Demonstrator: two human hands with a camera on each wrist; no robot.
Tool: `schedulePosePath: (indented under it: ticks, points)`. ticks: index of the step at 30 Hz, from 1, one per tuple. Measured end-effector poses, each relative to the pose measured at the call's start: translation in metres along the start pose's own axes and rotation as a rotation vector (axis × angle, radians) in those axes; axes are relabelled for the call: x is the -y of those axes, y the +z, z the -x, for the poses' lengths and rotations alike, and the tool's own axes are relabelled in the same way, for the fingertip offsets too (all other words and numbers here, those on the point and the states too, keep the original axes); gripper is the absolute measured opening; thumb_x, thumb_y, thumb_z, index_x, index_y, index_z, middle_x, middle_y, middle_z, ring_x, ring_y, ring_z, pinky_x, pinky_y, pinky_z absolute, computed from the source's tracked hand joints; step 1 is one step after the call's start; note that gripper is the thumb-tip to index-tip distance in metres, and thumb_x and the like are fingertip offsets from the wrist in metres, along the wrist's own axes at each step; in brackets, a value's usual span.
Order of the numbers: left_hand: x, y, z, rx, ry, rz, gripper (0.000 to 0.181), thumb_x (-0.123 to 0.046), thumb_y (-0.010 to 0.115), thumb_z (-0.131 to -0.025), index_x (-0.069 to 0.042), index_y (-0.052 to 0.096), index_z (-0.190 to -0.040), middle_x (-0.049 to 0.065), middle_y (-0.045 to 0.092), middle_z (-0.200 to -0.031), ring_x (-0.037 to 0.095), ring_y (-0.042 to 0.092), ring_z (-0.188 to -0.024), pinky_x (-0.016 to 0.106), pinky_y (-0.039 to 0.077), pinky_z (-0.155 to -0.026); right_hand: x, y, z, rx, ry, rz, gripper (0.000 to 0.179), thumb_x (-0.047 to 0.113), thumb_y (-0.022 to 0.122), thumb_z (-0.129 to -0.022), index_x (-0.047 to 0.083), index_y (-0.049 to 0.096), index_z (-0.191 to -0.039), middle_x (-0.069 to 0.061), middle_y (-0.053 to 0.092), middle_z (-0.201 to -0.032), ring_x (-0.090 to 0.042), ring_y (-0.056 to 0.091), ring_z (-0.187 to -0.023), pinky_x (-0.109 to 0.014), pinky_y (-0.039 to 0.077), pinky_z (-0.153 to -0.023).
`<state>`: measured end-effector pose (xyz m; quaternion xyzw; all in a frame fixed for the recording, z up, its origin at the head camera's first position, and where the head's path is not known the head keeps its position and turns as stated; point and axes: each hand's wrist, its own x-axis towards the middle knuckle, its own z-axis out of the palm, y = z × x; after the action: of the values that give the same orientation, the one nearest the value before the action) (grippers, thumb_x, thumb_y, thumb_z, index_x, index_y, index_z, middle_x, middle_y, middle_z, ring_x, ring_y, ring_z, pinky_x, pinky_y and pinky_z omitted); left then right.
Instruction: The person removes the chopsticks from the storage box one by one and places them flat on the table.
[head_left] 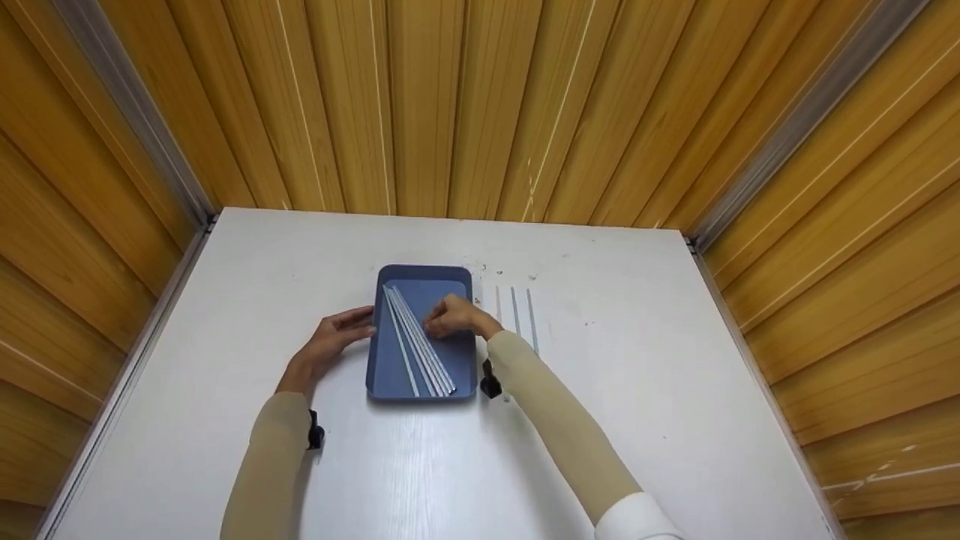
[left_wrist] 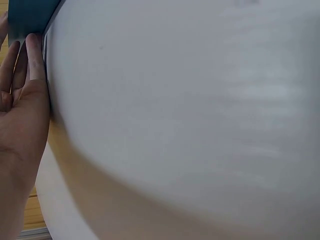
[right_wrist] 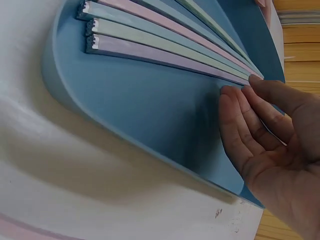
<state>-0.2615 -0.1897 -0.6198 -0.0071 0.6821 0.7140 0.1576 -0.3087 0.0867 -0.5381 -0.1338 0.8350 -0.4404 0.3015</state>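
- Slim sticks (head_left: 420,341) lie slantwise inside the blue tray (head_left: 463,364), its walls keeping them together.
- Right hand (head_left: 451,316): fingertips gathered just beside them; I cannot tell whether it pinches 1.
- Left hand (head_left: 335,339): fingers fairly straight against the tray's left side, presumably steadying it.
- 3 loose sticks (head_left: 515,307) lie spaced on the white table (head_left: 645,375), conveniently near the right arm.
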Motion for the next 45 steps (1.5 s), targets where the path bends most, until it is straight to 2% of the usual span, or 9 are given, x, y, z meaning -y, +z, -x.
schedulePosePath:
  ticks: [5, 12, 18, 25, 29, 33, 37, 41, 45]
  points:
    - [0.001, 0.002, 0.0, -0.011, -0.02, 0.013, 0.068, -0.015, 0.079, -0.091, -0.005, 0.049, -0.151, 0.016, 0.051, -0.155, 0.027, 0.049, -0.145, 0.02, 0.05, -0.105, -0.006, 0.011, -0.006, -0.044, 0.0, -0.031, 0.022, -0.002, 0.07, -0.092, -0.014, 0.072, -0.111, -0.031, 0.073, -0.109, -0.021, 0.075, -0.08, -0.035, 0.064, -0.082]
    - [0.0, 0.001, -0.002, -0.013, -0.013, 0.013, 0.067, -0.014, 0.078, -0.091, -0.005, 0.05, -0.151, 0.017, 0.051, -0.154, 0.029, 0.047, -0.146, 0.029, 0.045, -0.115, -0.009, 0.018, -0.01, -0.162, 0.026, -0.05, 0.019, -0.002, 0.075, -0.088, -0.013, 0.075, -0.103, -0.028, 0.076, -0.102, -0.026, 0.078, -0.081, -0.032, 0.065, -0.074]
    - [-0.001, 0.001, -0.001, -0.011, -0.024, 0.014, 0.067, -0.013, 0.077, -0.092, -0.006, 0.048, -0.152, 0.016, 0.05, -0.156, 0.029, 0.045, -0.147, 0.032, 0.044, -0.117, -0.012, 0.02, -0.013, -0.196, 0.002, -0.069, 0.018, -0.004, 0.076, -0.086, -0.015, 0.074, -0.1, -0.028, 0.076, -0.098, -0.017, 0.074, -0.07, -0.028, 0.064, -0.069]
    - [-0.003, 0.002, -0.001, 0.001, -0.014, 0.011, 0.066, -0.013, 0.077, -0.092, -0.005, 0.048, -0.152, 0.018, 0.051, -0.155, 0.029, 0.048, -0.145, 0.041, 0.035, -0.124, -0.019, 0.019, -0.012, -0.227, -0.013, -0.058, 0.016, -0.001, 0.076, -0.086, -0.012, 0.076, -0.098, -0.023, 0.078, -0.093, -0.008, 0.066, -0.062, -0.022, 0.061, -0.064]
    - [-0.003, 0.0, -0.002, 0.001, -0.02, 0.021, 0.066, -0.013, 0.078, -0.091, -0.005, 0.05, -0.151, 0.017, 0.052, -0.154, 0.028, 0.049, -0.145, 0.042, 0.035, -0.124, -0.022, 0.018, -0.011, -0.211, -0.039, -0.058, 0.019, 0.002, 0.077, -0.087, -0.01, 0.076, -0.1, -0.022, 0.078, -0.092, -0.005, 0.064, -0.061, -0.022, 0.06, -0.063]
    - [-0.001, -0.001, -0.003, 0.01, -0.018, 0.016, 0.066, -0.013, 0.078, -0.092, -0.005, 0.049, -0.151, 0.017, 0.051, -0.155, 0.029, 0.046, -0.146, 0.041, 0.034, -0.124, -0.023, 0.018, -0.009, -0.202, -0.078, 0.025, 0.022, 0.006, 0.082, -0.084, -0.008, 0.077, -0.101, -0.021, 0.078, -0.093, -0.001, 0.061, -0.06, -0.017, 0.056, -0.062]
    - [-0.002, -0.001, -0.003, 0.012, -0.008, 0.003, 0.066, -0.013, 0.077, -0.092, -0.004, 0.048, -0.151, 0.018, 0.05, -0.155, 0.031, 0.045, -0.147, 0.036, 0.039, -0.121, -0.024, 0.017, -0.01, -0.226, -0.096, 0.096, 0.024, 0.007, 0.085, -0.081, -0.005, 0.078, -0.1, -0.02, 0.079, -0.092, 0.001, 0.06, -0.062, -0.013, 0.051, -0.061]
    - [-0.002, -0.001, -0.004, 0.011, 0.001, -0.003, 0.066, -0.013, 0.077, -0.092, -0.003, 0.048, -0.151, 0.019, 0.049, -0.155, 0.03, 0.046, -0.146, 0.029, 0.045, -0.115, -0.025, 0.019, -0.011, -0.255, -0.089, 0.089, 0.022, 0.007, 0.085, -0.081, -0.004, 0.079, -0.099, -0.018, 0.079, -0.092, 0.001, 0.059, -0.061, -0.013, 0.051, -0.06]
    - [-0.002, -0.001, -0.003, -0.007, -0.015, 0.009, 0.065, -0.013, 0.078, -0.091, -0.005, 0.051, -0.15, 0.017, 0.051, -0.154, 0.029, 0.048, -0.145, 0.034, 0.042, -0.119, -0.026, 0.022, -0.012, -0.288, -0.121, 0.095, 0.019, 0.006, 0.085, -0.081, -0.005, 0.079, -0.095, -0.019, 0.079, -0.088, 0.001, 0.057, -0.058, -0.013, 0.05, -0.057]
